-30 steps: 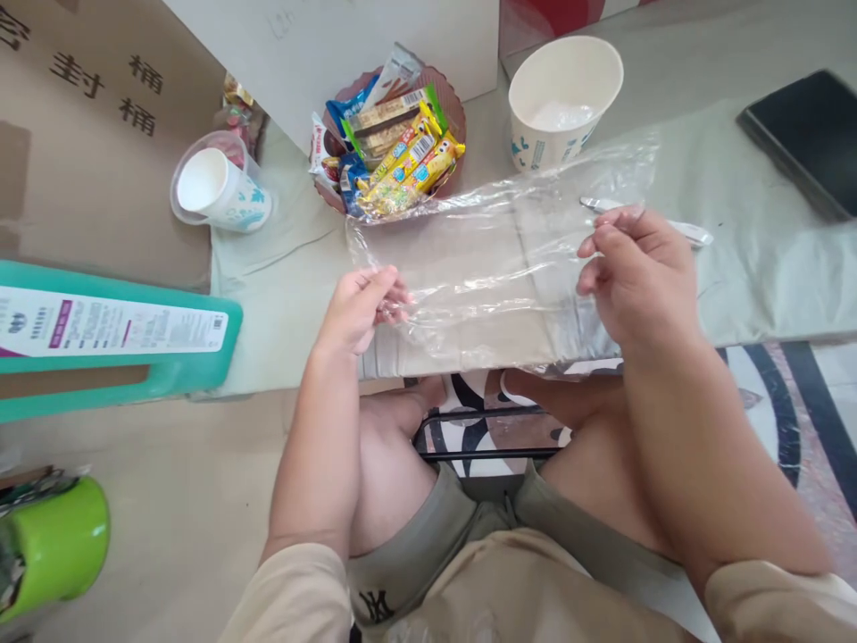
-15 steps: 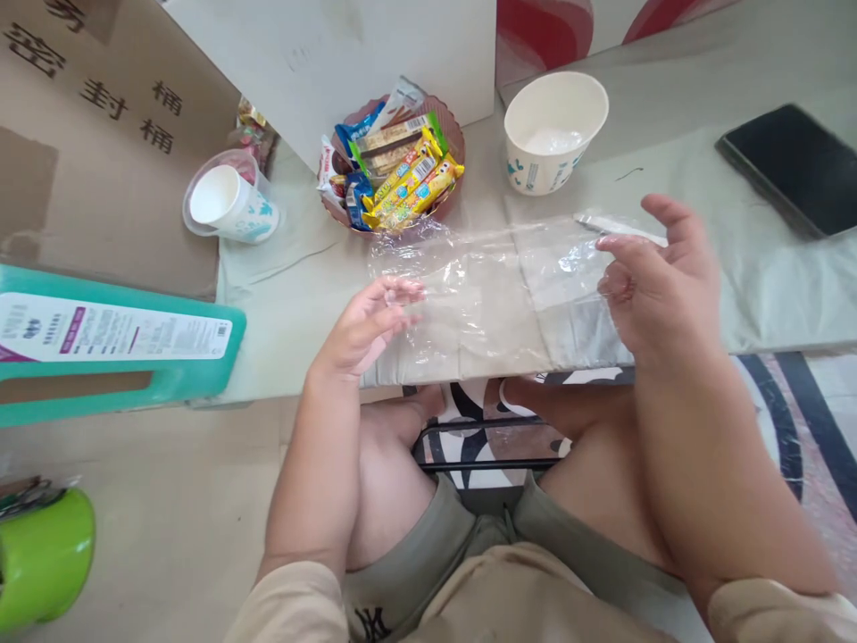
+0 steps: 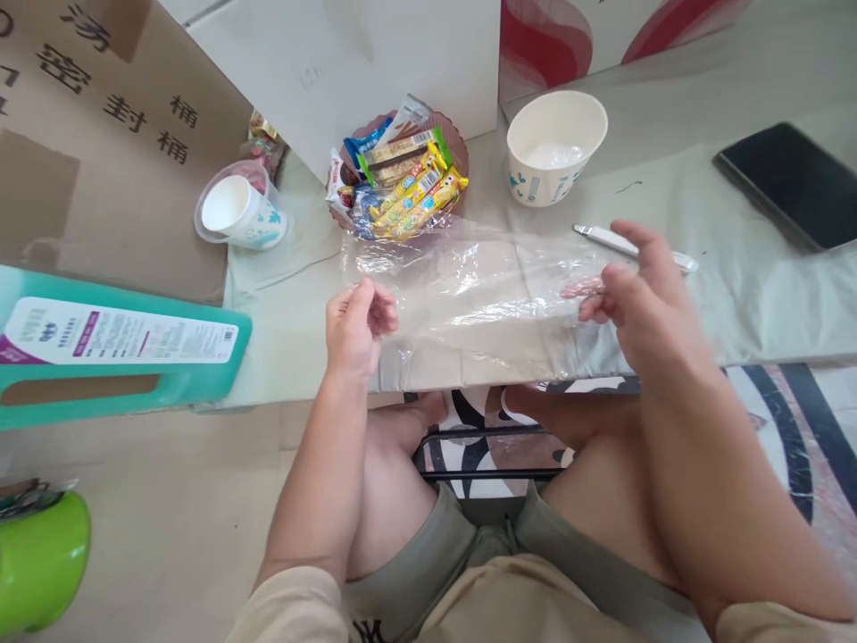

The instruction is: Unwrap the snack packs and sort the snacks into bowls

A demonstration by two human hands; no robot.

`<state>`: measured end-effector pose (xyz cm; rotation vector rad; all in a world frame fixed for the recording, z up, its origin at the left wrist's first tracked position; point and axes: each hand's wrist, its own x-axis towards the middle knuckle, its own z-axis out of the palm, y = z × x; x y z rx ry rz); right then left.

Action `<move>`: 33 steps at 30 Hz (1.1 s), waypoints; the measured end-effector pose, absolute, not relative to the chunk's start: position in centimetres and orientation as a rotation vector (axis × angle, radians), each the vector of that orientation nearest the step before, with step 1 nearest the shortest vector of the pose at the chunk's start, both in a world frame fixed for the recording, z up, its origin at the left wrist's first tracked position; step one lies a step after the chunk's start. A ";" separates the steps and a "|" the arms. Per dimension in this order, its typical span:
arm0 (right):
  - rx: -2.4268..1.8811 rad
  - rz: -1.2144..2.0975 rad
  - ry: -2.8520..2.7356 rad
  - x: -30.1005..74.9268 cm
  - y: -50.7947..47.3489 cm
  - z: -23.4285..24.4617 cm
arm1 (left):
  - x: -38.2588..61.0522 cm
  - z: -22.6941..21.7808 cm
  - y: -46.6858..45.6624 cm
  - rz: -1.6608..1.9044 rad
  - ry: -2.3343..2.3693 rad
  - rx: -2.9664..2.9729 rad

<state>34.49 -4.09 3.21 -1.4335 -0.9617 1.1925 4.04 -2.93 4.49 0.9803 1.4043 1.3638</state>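
Observation:
A clear plastic bag point(image 3: 469, 286), thin and wrinkled, lies spread over the table edge between my hands. My left hand point(image 3: 358, 326) is closed at the bag's left side, with thumb and curled fingers on the film. At its right side, my right hand point(image 3: 643, 304) has its fingers apart; some fingertips are against or under the film, I cannot tell which. Just beyond the right hand lies a slim white utility knife point(image 3: 609, 237), partly hidden behind the fingers. The bag's far edge reaches a scalloped bowl point(image 3: 456, 134) full of wrapped snacks point(image 3: 408, 183).
A paper tub point(image 3: 545, 183) with clear plastic inside stands at the back. Farther right is a black phone point(image 3: 790, 183). On the left are nested cups point(image 3: 245, 214), a teal jug point(image 3: 201, 379) and a cardboard box point(image 3: 153, 205). White boxes point(image 3: 402, 54) line the back.
My left hand has gone from loosely spread to closed. My right hand has moved slightly down, its thumb and fingers parting, and more of the knife shows. The film lies spread differently.

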 end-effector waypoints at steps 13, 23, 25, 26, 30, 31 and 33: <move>-1.319 0.963 -1.381 33.2 -4.2 2.6 | 2.5 4.2 -2.7 1.685 1.486 1.117; -1.253 0.721 -1.315 34.0 -4.7 3.0 | 2.2 4.8 -5.2 1.739 1.520 1.873; -1.170 0.869 -1.234 33.9 -4.7 3.1 | 2.6 5.1 -5.5 1.730 1.547 1.826; -1.141 0.944 -1.179 33.9 -4.6 3.1 | 2.9 5.3 -5.7 1.733 1.561 1.784; -1.107 1.168 -0.950 33.6 -4.2 3.3 | 3.7 5.7 -5.7 1.745 1.472 1.611; -1.100 1.212 -0.909 33.5 -4.1 3.3 | 3.8 5.7 -5.6 1.712 1.435 1.559; -1.109 1.295 -0.868 33.5 -3.9 3.2 | 3.9 5.7 -5.1 1.581 1.375 1.422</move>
